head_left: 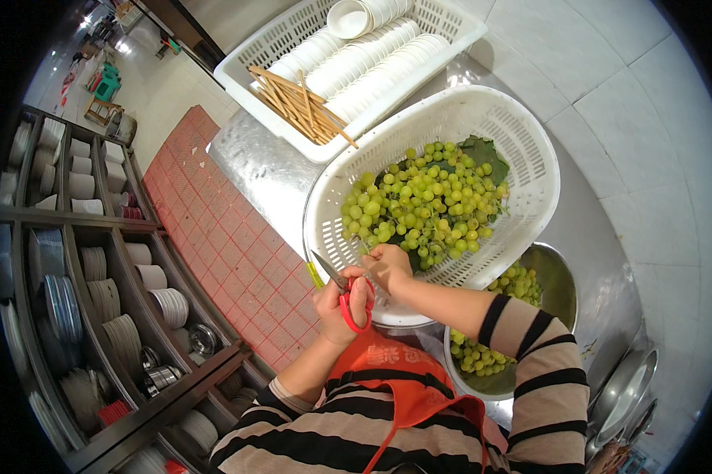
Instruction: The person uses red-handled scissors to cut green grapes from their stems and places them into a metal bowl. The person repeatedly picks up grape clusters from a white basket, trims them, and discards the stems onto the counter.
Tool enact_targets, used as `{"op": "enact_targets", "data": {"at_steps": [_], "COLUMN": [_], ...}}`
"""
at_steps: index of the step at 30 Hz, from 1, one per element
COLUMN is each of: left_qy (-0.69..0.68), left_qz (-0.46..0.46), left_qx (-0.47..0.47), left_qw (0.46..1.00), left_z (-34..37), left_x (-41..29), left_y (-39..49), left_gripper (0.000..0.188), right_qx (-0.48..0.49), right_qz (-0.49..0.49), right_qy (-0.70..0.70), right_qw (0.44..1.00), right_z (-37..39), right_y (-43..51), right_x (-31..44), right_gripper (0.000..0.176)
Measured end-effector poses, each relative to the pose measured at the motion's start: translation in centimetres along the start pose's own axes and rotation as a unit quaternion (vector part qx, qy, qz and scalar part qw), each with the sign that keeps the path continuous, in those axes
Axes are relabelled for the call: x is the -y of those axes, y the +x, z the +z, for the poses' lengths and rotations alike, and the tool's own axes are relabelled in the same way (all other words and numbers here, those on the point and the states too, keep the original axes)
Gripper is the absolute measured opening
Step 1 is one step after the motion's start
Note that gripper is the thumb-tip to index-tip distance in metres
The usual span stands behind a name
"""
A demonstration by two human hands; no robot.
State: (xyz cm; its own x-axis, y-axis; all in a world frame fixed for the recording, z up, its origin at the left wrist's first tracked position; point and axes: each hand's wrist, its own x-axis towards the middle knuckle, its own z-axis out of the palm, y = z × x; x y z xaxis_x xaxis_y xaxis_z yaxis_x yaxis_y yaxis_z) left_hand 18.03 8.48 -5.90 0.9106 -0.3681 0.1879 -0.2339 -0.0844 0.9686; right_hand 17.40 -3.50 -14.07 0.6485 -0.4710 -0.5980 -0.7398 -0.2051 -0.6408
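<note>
My left hand (344,305) holds scissors (357,308) with red handles, their metal blades parted slightly and pointing up-left beside the white basket's near rim. Over that basket, my right hand (388,266) pinches a thin grape stem at the near edge of the pile. Green grapes (421,204) with some dark green leaves lie in the white perforated plastic basket (536,148). More grapes (480,355) sit in a metal bowl (489,388) under my right forearm, and others (521,284) in a second metal bowl (560,296) behind it.
A white crate (320,151) of stacked white bowls (362,65) and wooden sticks (302,106) stands beyond the basket on the metal table (261,160). Shelves of dishes (113,222) line the left, past a red floor mat (225,243). Metal basins (622,391) lean at right near the tiled wall.
</note>
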Motion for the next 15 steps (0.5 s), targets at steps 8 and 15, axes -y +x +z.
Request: {"op": "enact_targets", "data": {"at_steps": [8, 15], "left_qy": [-0.029, -0.026], "left_qz": [0.01, -0.016], "left_qx": [-0.004, 0.007], "left_qw": [1.0, 1.0], "left_z": [-0.1, -0.4], "left_x": [1.0, 0.8], "left_y": [-0.3, -0.4], "left_gripper": [0.013, 0.011], "right_qx": [-0.204, -0.159], "right_qz": [-0.437, -0.407], "right_qy": [-0.355, -0.057], "right_qw": [0.801, 0.898], "right_z": [-9.5, -10.4], "right_y": [-0.2, 1.1], "right_x": [5.3, 6.5], "right_gripper": [0.004, 0.01]}}
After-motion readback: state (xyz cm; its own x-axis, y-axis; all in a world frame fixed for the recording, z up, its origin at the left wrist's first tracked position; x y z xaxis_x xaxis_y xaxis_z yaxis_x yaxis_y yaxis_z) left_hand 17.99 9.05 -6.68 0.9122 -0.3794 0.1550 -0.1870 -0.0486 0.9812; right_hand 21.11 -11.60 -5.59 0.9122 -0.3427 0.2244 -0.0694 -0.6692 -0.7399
